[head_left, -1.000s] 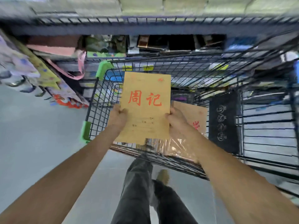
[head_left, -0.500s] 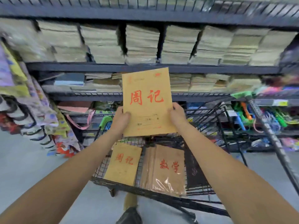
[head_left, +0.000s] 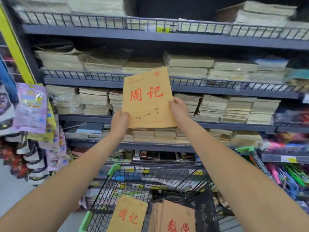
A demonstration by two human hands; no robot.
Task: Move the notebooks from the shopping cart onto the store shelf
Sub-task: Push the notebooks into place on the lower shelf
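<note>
I hold a tan notebook (head_left: 148, 99) with red characters up in front of the shelf unit (head_left: 167, 39), level with its middle tiers. My left hand (head_left: 120, 122) grips the notebook's lower left corner, thumb on the cover. My right hand (head_left: 178, 109) pinches its right edge. Below, the black wire shopping cart (head_left: 103, 195) with green corners holds another tan notebook (head_left: 127, 215) and a plastic-wrapped pack of notebooks (head_left: 175, 218) with red characters.
Stacks of tan notebooks (head_left: 212, 108) fill the dark shelf tiers behind low wire rails. Colourful packaged goods (head_left: 31, 108) hang at the left. Bright pens and toys (head_left: 287, 174) fill the lower right shelves. Grey floor shows at the lower left.
Both hands lifted the notebook out of the cart and up toward the shelves. My view tilted from the cart's inside to the shelf front.
</note>
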